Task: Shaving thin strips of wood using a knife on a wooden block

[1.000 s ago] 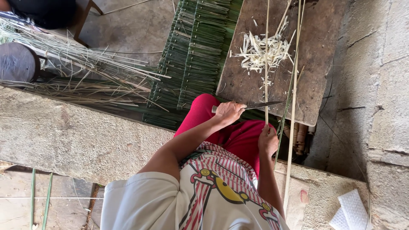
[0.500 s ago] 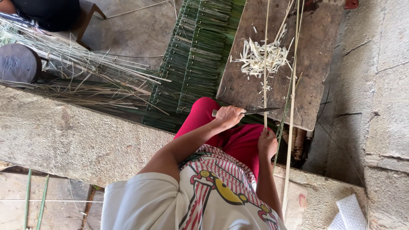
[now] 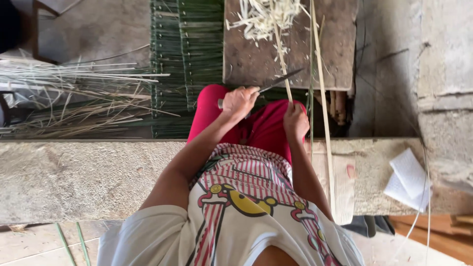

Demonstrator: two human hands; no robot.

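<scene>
My left hand [image 3: 240,102] is closed around the handle of a knife [image 3: 281,81], whose dark blade points right and lies against a thin pale bamboo strip [image 3: 282,54]. My right hand [image 3: 295,120] grips the near end of that strip over my lap in red trousers [image 3: 261,128]. The strip runs away from me across a worn wooden board [image 3: 251,61]. A heap of pale shavings [image 3: 266,15] lies on the board's far end.
A mat of green strips [image 3: 187,54] lies to the left of the board, with loose pale stalks [image 3: 74,98] further left. A long split cane [image 3: 320,83] runs along the board's right side. I sit on a concrete ledge [image 3: 74,172]; white paper [image 3: 409,177] lies at its right.
The view has dropped and shifted, so the board and shavings now sit higher in frame. Both hands keep their grip, and the knife stays across the strip.
</scene>
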